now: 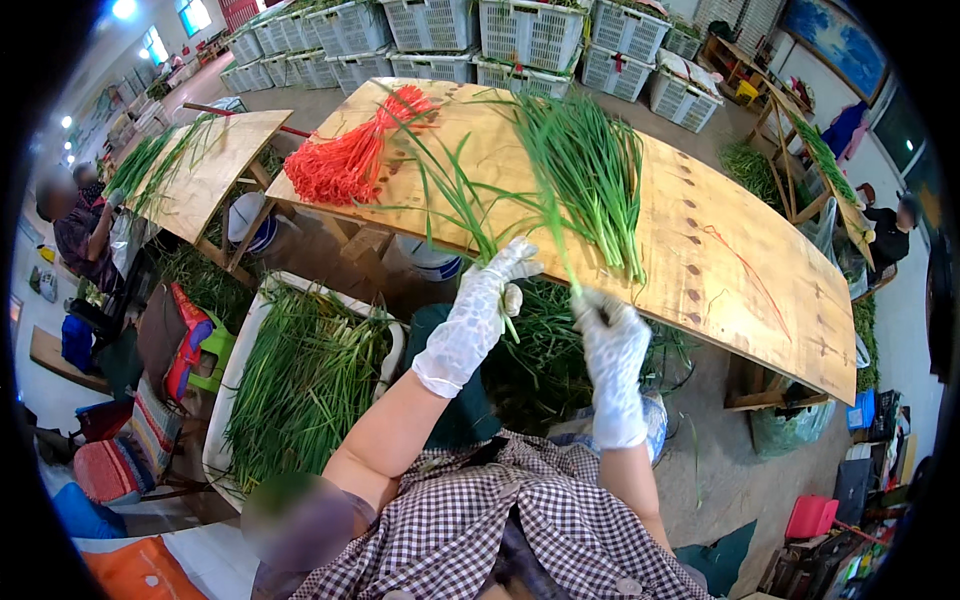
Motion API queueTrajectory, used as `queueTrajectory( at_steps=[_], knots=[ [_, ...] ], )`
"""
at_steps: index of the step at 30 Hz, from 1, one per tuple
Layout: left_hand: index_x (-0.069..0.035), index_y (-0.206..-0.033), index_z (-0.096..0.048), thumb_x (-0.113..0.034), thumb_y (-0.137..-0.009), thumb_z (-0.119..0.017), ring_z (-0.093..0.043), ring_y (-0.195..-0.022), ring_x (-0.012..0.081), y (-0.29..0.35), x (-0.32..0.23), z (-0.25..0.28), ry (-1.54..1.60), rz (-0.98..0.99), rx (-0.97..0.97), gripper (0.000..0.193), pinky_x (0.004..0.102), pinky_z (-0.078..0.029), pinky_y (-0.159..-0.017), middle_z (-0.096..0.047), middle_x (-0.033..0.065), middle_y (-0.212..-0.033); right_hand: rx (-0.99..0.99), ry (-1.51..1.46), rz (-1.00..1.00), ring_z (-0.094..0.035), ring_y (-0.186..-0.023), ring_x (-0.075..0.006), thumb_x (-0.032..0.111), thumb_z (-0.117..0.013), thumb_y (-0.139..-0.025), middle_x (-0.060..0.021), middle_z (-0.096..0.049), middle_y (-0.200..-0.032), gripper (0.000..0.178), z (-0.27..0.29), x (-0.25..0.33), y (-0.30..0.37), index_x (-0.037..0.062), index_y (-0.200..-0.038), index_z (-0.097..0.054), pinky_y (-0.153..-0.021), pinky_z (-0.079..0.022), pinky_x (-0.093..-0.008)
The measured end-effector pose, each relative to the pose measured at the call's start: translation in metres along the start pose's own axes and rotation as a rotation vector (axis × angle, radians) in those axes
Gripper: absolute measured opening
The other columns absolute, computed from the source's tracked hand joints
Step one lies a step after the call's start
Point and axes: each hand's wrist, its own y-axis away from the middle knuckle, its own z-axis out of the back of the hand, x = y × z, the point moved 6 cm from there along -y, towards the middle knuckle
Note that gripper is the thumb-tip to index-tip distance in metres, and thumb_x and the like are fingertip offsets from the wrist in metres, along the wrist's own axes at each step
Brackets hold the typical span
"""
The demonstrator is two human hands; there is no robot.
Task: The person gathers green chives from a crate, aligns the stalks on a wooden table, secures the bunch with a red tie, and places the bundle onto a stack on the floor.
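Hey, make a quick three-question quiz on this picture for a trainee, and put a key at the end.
1. What does the gloved left hand hold?
2. True or false: on the wooden tabletop, the red strands lie left of the large green pile.
3. Which container holds the loose greens beside the left forearm? A: black bucket. B: white tub. C: wooden crate.

Key: 1. A small bunch of green stalks. 2. True. 3. B.

The tabletop (pixel 740 260) is of slightly glossy wood, the crates (pixel 430 27) of plastic, the checked garment (pixel 425 525) of matt cloth; the gloves (pixel 470 325) look wrinkled, the chives (pixel 595 175) smooth.
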Motion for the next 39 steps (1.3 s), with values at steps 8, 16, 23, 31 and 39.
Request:
queueTrajectory(
  at_steps=[8,16,23,31,39],
  knots=[
    [0.003,-0.105,-0.063,-0.008,-0.089,-0.061,-0.047,-0.043,0.0063,0.003,0.03,0.019,0.013,0.021,0.088,0.019,0.0177,-0.037,-0.038,-0.07,0.0141,-0.094,0.273,-0.56,-0.303,-0.063,-0.077,-0.0088,0.017,-0.07,-0.085,-0.0063,-0.07,-0.09,0.028,-0.034,-0.045,0.028,-0.0012,-0.106,-0.068,-0.071,-0.05,-0.0224],
    [0.001,-0.107,-0.065,-0.01,-0.084,-0.069,-0.047,-0.045,0.0049,0.026,0.041,0.023,-0.27,0.011,-0.031,0.025,0.0184,-0.035,-0.04,-0.069,0.0035,-0.084,0.236,-0.481,-0.362,-0.062,-0.084,-0.0091,0.009,-0.072,-0.083,-0.0093,-0.07,-0.098,0.027,-0.05,-0.043,0.019,-0.0056,-0.104,-0.067,-0.076,-0.049,-0.0213],
    [-0.002,-0.104,-0.061,-0.007,-0.088,-0.062,-0.048,-0.045,0.0054,0.052,-0.007,0.015,-0.047,-0.287,-0.004,0.017,0.0167,-0.036,-0.039,-0.066,0.0047,-0.081,0.223,-0.418,-0.119,-0.064,-0.085,-0.0102,0.009,-0.074,-0.081,-0.0073,-0.07,-0.102,0.025,-0.045,-0.032,0.013,0.0014,-0.104,-0.069,-0.078,-0.051,-0.0249],
    [-0.006,-0.093,-0.057,-0.026,-0.095,-0.057,-0.038,-0.043,0.007,0.035,-0.012,-0.01,0.216,0.163,0.274,0.02,0.0218,-0.032,-0.04,-0.04,-0.0054,-0.057,-0.072,0.972,0.093,-0.068,-0.082,-0.025,0.034,-0.064,-0.085,-0.0095,-0.07,-0.086,0.023,-0.012,-0.022,-0.102,0.0141,-0.094,-0.071,-0.069,-0.053,-0.038],
    [-0.012,-0.077,-0.053,-0.018,-0.092,-0.061,-0.048,-0.054,0.0129,0.02,-0.018,0.018,0.123,-0.048,0.017,0.018,0.0255,-0.044,-0.055,-0.047,-0.0022,-0.058,-0.148,0.934,0.23,-0.067,-0.076,-0.0276,0.036,-0.063,-0.087,-0.0103,-0.069,-0.077,0.025,-0.015,0.003,-0.096,0.0108,-0.089,-0.067,-0.071,-0.053,-0.0391]
  ],
)
